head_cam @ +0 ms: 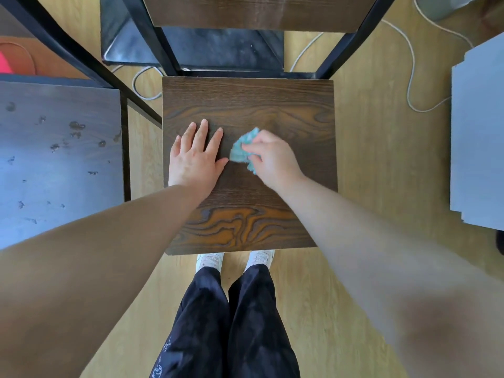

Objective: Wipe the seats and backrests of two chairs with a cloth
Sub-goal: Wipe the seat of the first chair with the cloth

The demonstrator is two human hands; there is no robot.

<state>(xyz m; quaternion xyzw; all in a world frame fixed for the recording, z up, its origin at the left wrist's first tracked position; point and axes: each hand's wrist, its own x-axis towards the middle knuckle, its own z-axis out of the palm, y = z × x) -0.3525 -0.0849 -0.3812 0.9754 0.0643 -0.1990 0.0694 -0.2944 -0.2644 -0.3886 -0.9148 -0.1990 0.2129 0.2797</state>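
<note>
Directly below, centred in the frame, the chair seat [245, 105] shows dark wood grain, and both hands work near its middle. The left hand [195, 156] lies flat with straight, slightly spread fingers, its outer side close to the seat's left edge. The right hand [272, 159] is curled round a bunched teal cloth [241, 150], which presses on the wood just beside the left thumb. Bare seat stretches above the hands to the far edge and to the right edge, with another band below the wrists down to the near edge, where white shoes [210, 261] stand. The backrest [256, 12] crosses the top centre. At left, a second chair seat [54, 159], spotted with marks, sits across a narrow strip of floor [141, 148]. A pale cable [412, 77] loops at upper right.
</note>
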